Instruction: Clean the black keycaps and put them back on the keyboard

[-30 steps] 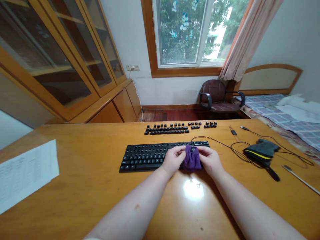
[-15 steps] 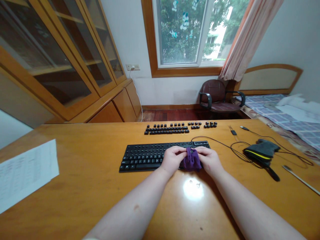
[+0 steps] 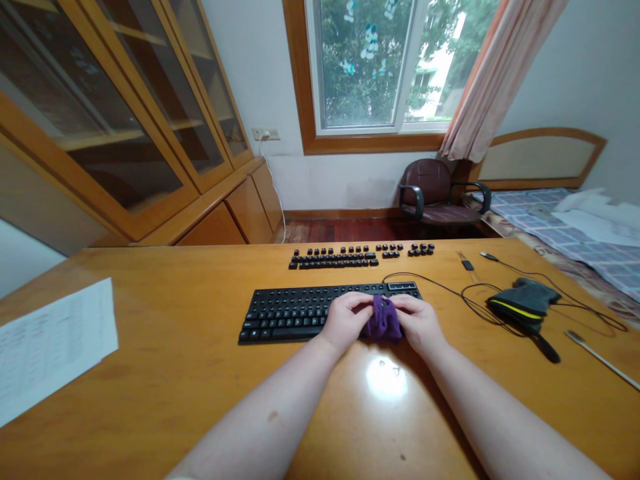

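Between my two hands is a bunched purple cloth (image 3: 384,323), held over the right end of a black keyboard (image 3: 285,321). My left hand (image 3: 346,319) pinches its left side, and my right hand (image 3: 419,323) grips the right side with thumb and fingers. Something small and dark shows in the cloth's top fold, too small to name. The keyboard's front rows carry keycaps, while its back rows show bare key stems. Behind it, loose black keycaps (image 3: 334,260) lie in rows on the desk. My hands cover the keyboard's right part.
Right of the keyboard lie its cable (image 3: 465,293), a grey and black brush-like tool (image 3: 525,303), a small black piece (image 3: 467,265) and a thin white stick (image 3: 607,362). Printed paper (image 3: 60,347) rests on the desk's left. A chair (image 3: 433,190) stands beyond the desk.
Almost nothing differs. The fingers and the folds of the purple cloth have shifted very slightly; both hands stay in the same place.
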{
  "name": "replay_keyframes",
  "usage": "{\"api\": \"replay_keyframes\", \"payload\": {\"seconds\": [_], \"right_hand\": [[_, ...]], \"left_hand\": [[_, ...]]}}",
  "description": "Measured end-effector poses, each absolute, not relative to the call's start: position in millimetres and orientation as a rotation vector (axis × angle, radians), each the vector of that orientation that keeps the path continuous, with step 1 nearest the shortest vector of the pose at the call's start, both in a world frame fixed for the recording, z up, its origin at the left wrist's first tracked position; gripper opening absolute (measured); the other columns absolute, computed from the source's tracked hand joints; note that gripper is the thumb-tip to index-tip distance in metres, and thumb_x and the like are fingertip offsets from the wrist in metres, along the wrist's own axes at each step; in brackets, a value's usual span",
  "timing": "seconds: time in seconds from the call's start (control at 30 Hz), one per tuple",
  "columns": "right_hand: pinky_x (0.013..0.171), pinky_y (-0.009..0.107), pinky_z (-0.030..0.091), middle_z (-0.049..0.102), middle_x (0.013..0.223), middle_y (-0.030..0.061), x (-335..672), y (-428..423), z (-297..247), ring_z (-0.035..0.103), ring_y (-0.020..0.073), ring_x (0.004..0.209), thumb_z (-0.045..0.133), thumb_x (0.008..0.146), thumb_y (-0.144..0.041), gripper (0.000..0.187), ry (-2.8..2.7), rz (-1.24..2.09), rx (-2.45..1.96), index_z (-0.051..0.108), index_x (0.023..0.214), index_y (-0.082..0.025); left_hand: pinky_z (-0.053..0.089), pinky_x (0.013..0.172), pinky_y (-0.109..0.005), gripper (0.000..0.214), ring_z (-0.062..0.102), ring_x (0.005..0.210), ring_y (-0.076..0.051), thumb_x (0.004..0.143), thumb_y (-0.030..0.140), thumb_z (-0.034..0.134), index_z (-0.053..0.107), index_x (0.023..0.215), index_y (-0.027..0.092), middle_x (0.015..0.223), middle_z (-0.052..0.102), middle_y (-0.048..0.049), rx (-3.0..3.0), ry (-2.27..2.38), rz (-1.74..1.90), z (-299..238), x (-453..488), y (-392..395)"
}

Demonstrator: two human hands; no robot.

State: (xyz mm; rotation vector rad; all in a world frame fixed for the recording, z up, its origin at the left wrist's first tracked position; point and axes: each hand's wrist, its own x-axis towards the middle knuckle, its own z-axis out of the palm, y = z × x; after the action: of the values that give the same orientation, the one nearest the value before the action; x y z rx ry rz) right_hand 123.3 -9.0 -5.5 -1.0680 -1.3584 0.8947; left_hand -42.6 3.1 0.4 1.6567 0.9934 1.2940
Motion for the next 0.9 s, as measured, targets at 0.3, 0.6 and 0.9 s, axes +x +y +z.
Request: {"api": "replay_keyframes", "payload": {"seconds": [0.3, 0.6, 0.9], "right_hand": [[0.071, 0.031, 0.052, 0.07, 0.075, 0.0037, 121.3, -10.1, -10.5, 0.064, 0.0174, 0.071, 0.069, 0.068, -0.027, 0.006, -1.327, 0.851, -1.072, 0.072, 0.07, -0.023], [0.072, 0.031, 0.051, 0.07, 0.076, 0.0033, 119.4, -9.5, -10.0, 0.064, 0.017, 0.072, 0.068, 0.068, -0.026, 0.006, -1.315, 0.897, -1.085, 0.072, 0.071, -0.023], [0.08, 0.035, 0.05, 0.072, 0.088, 0.0057, 116.4, -10.1, -6.0, 0.065, 0.0211, 0.083, 0.07, 0.067, -0.032, 0.017, -1.23, 1.061, -1.075, 0.072, 0.08, -0.021]], "left_hand": [[0.051, 0.076, -0.029, 0.013, 0.063, 0.078, -0.016, 0.071, 0.015, 0.061, 0.07, 0.081, 0.017, 0.082, 0.069, -0.0051, 1.624, 0.996, 1.33, -1.5, -40.6, 2.1], [0.051, 0.074, -0.029, 0.01, 0.062, 0.075, -0.015, 0.074, 0.016, 0.059, 0.069, 0.077, 0.017, 0.079, 0.068, -0.0046, 1.666, 1.042, 1.365, -2.9, -43.3, 1.7], [0.049, 0.083, -0.032, 0.008, 0.06, 0.088, -0.016, 0.072, 0.017, 0.063, 0.063, 0.08, 0.016, 0.09, 0.063, -0.0059, 1.586, 0.905, 1.461, -7.2, -37.5, 3.5]]}}
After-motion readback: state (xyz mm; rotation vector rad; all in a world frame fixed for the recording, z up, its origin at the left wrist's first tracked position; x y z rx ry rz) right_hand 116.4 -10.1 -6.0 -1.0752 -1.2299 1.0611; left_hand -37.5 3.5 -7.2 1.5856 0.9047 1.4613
